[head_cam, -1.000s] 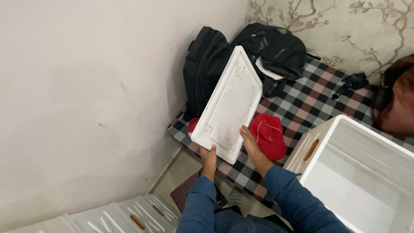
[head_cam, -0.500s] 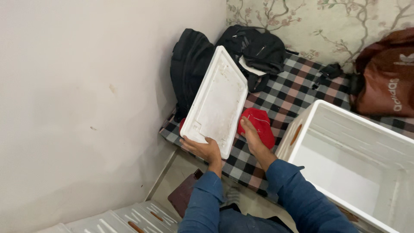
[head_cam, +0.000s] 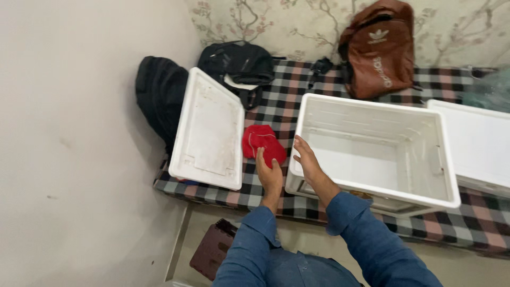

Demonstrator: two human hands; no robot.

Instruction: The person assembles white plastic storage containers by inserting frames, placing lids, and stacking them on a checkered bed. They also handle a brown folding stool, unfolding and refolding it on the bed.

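My left hand (head_cam: 270, 175) lies open, fingers on the red cap (head_cam: 263, 143) on the checked bedcover (head_cam: 345, 95), gripping nothing. My right hand (head_cam: 304, 159) rests flat and open against the left wall of the white foam box (head_cam: 372, 154), probably steadying it. The foam lid (head_cam: 209, 130) leans on a black backpack (head_cam: 156, 98), just left of the cap, apart from both hands

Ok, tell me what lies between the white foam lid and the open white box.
In the head view, the red cap on the checked cloth, with the left hand on it.
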